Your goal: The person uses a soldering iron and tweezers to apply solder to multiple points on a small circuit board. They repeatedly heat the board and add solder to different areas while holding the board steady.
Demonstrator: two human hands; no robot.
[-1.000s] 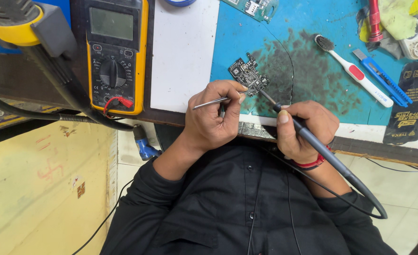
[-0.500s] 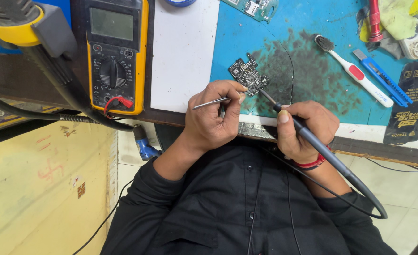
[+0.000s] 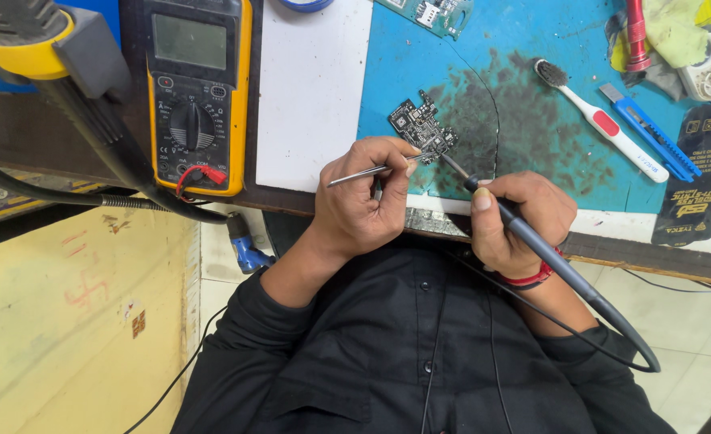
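Blue mat (image 3: 532,72), upper right: circuit board (image 3: 421,124) is best steadied by tweezers (image 3: 371,170) pinched in left hand (image 3: 363,205), soldering iron (image 3: 532,241) gripped in right hand (image 3: 516,221), tip touched lightly.

**One head camera, looking straight down**

I have a single view, worn on the head and aimed steeply down over the chest. It sits close above the table (image 3: 315,96) edge, with floor showing on both sides below.

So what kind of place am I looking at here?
Probably an electronics repair bench: a soldering iron over a small circuit board on a stained blue work mat, with a yellow digital multimeter alongside.
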